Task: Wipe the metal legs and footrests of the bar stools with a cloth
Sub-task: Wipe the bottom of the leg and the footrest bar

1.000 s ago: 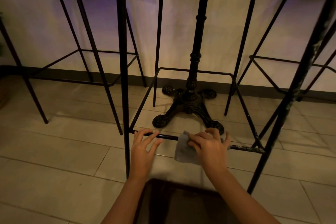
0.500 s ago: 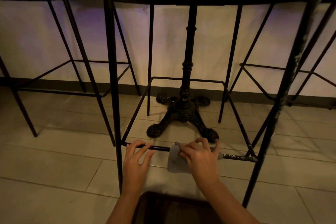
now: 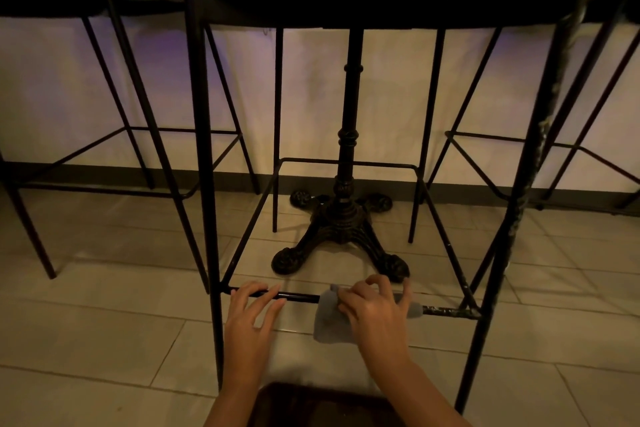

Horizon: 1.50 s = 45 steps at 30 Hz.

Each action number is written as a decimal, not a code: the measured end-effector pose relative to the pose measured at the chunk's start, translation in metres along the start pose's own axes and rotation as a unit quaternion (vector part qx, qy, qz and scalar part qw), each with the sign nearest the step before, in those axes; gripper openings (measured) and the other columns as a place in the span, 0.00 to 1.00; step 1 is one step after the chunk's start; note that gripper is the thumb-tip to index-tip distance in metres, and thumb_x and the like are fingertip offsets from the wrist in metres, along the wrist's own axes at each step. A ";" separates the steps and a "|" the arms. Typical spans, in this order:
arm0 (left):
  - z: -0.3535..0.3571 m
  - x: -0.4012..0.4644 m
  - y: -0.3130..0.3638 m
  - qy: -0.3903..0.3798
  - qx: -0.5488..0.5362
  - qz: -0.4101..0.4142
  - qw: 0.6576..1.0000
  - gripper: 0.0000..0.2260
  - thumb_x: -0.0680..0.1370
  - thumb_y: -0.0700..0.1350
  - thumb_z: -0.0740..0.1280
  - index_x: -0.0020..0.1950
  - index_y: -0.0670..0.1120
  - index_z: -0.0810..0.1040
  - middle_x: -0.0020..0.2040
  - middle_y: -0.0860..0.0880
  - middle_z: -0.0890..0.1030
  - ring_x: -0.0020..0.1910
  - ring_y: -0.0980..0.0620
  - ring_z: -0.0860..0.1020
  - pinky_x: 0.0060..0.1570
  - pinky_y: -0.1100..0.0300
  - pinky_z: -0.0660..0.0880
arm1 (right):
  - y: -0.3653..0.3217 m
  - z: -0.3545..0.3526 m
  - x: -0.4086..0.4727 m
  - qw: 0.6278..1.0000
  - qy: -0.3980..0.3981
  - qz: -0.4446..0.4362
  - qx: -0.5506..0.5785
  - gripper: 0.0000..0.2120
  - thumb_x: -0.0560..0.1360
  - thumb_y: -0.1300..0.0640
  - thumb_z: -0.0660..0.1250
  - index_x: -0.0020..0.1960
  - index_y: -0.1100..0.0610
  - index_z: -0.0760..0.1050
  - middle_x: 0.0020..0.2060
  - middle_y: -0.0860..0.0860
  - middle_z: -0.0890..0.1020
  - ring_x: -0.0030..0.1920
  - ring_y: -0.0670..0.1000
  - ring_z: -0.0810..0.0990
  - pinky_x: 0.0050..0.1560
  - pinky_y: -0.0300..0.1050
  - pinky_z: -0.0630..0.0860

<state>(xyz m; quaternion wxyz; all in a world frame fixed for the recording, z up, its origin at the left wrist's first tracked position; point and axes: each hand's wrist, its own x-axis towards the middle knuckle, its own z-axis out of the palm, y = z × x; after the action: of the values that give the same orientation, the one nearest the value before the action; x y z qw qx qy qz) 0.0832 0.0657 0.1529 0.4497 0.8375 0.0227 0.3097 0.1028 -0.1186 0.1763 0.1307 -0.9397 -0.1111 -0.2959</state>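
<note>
A black metal bar stool stands right in front of me, its front footrest bar (image 3: 301, 297) running low across the view. My right hand (image 3: 375, 310) grips a grey cloth (image 3: 329, 322) wrapped over the bar right of its middle. My left hand (image 3: 251, 314) rests on the bar's left part, fingers spread and laid over it. The stool's front left leg (image 3: 204, 156) rises beside my left hand. Its front right leg (image 3: 530, 163) looks scuffed and speckled.
An ornate cast-iron table base (image 3: 341, 232) stands on the tiled floor behind the footrest. More black stools stand at the left (image 3: 138, 114) and right (image 3: 588, 135) against a pale wall. A dark object (image 3: 322, 406) sits at the bottom edge between my arms.
The view has tilted upward, showing the seat undersides. Both hands stay on the front footrest in much the same places along the bar.
</note>
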 end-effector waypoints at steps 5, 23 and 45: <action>0.001 0.000 -0.001 0.007 0.004 0.025 1.000 0.10 0.70 0.35 0.72 0.49 0.45 0.82 0.50 0.55 0.75 0.55 0.69 0.69 0.62 0.75 0.60 | 0.004 0.002 0.000 1.000 0.005 0.000 -0.002 0.04 0.67 0.48 0.66 0.35 0.44 0.79 0.32 0.40 0.78 0.47 0.50 0.70 0.60 0.65 0.55; 0.003 0.003 -0.007 0.006 -0.023 0.053 0.998 0.16 0.74 0.58 0.64 0.49 0.47 0.81 0.51 0.60 0.74 0.54 0.66 0.71 0.64 0.75 0.55 | 0.011 0.000 0.000 1.000 0.001 0.013 -0.018 0.11 0.67 0.48 0.59 0.32 0.44 0.79 0.31 0.40 0.78 0.46 0.48 0.69 0.56 0.65 0.59; 0.013 0.004 -0.011 0.038 0.007 0.042 0.998 0.16 0.74 0.53 0.67 0.44 0.40 0.84 0.45 0.51 0.77 0.54 0.71 0.69 0.65 0.57 0.64 | 0.011 0.000 -0.001 0.999 -0.006 -0.002 -0.045 0.09 0.66 0.47 0.60 0.33 0.43 0.79 0.31 0.39 0.78 0.45 0.47 0.67 0.53 0.64 0.64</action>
<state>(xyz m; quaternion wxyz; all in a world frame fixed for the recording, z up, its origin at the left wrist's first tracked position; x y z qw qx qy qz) 0.0958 0.0641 0.1413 0.4297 0.8284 0.0067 0.3593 0.1058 -0.1290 0.1736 0.0875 -0.9461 -0.1001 -0.2954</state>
